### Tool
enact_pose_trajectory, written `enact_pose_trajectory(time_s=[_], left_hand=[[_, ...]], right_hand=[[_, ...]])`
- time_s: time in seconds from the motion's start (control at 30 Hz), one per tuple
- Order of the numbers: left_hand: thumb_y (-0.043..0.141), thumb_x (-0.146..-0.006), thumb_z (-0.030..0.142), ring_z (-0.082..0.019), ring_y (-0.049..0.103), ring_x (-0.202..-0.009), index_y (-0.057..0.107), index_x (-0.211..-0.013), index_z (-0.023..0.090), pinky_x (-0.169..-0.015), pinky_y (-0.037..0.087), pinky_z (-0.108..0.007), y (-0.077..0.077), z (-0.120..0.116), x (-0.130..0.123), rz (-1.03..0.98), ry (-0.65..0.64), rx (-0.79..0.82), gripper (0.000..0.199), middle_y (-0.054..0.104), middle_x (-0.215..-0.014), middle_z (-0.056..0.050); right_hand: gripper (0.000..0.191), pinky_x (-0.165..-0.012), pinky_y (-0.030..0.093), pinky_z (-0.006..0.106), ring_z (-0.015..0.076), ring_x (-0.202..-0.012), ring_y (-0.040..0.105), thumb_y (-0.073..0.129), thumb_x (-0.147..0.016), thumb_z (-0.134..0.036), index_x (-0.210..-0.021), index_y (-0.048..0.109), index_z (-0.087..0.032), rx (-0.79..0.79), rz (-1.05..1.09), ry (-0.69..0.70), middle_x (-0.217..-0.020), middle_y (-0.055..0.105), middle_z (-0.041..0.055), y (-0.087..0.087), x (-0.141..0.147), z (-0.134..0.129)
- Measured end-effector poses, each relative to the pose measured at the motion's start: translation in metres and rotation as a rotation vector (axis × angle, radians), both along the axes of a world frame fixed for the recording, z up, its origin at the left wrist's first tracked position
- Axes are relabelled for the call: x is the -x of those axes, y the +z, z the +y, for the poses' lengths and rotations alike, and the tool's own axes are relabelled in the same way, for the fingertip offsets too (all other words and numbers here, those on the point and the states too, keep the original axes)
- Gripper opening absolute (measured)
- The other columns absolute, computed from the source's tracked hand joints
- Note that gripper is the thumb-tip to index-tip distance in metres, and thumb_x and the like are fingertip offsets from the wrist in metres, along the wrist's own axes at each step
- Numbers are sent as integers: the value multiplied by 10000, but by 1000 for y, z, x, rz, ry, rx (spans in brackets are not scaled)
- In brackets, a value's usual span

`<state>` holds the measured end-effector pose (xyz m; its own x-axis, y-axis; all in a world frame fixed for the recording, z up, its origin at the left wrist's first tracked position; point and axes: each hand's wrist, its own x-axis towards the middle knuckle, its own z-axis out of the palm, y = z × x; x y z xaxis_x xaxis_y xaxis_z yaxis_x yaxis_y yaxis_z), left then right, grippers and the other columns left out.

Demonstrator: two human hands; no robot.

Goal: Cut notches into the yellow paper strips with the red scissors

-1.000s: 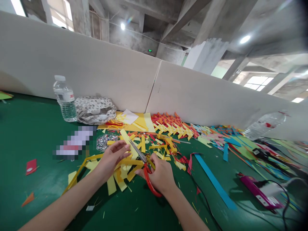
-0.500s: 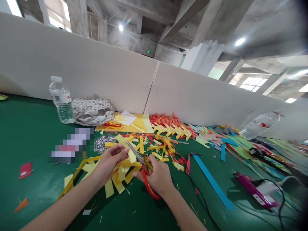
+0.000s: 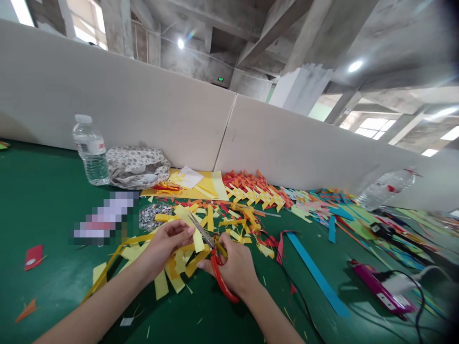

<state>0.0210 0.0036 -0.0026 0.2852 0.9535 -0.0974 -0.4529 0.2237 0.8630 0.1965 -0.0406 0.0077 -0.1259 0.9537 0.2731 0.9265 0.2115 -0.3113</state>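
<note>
My left hand point(image 3: 174, 237) pinches a pale yellow paper strip point(image 3: 184, 216) between thumb and fingers, near the middle of the view. My right hand point(image 3: 234, 263) is closed round the red handles of a pair of scissors point(image 3: 220, 277). The blades point up and left and lie beside the strip; whether they touch it I cannot tell. Yellow strips point(image 3: 161, 285) and small yellow scraps point(image 3: 210, 219) lie beneath and around both hands on the green table point(image 3: 208, 320).
Woven paper pieces point(image 3: 247, 184) lie along the white partition point(image 3: 179, 114). At the left stand a water bottle point(image 3: 91, 150) and a patterned cloth bag point(image 3: 138, 165). A blue strip point(image 3: 317, 272), a black cable and a purple power strip point(image 3: 382, 289) are at the right.
The paper strip in my left hand has shifted slightly right and down beside the scissor blades. My right hand has barely moved. The whole view has shifted slightly.
</note>
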Motion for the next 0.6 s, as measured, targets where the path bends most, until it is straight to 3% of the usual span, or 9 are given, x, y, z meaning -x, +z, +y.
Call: enact_pose_trajectory(time_s=[0.17,0.3,0.4,0.6], left_hand=[[702,-611,208,-70,552,-645,583,-676,167,-676,487,-198,0,1,2,-17,3,10,141,565,-686,31],[718,-586,216,-90,576,-702,600,-720,178,-715,489,-219,7,0,4,-16,80,50,183,585,-764,23],[719,-582,227,-75,574,-642,599,-692,186,-679,484,-195,11,1,6,-19,139,33,168,589,-714,39],[704,-599,254,-70,561,-584,596,-654,172,-625,466,-174,8,2,8,58,138,-44,146,585,-623,38]], right_hand=[[333,-457,163,207,109,-437,428,550,-637,-493,-713,376,-219,-9,-11,-19,-444,452,-80,0,0,1],[323,-460,163,211,112,-442,430,543,-646,-492,-705,381,-219,-17,-20,-20,-441,450,-76,0,0,1],[320,-461,167,213,113,-435,430,540,-650,-489,-704,379,-218,-10,-8,-5,-432,443,-78,0,0,1],[331,-463,172,214,124,-450,452,536,-649,-501,-718,381,-216,-10,-8,1,-442,449,-73,-1,1,0]])
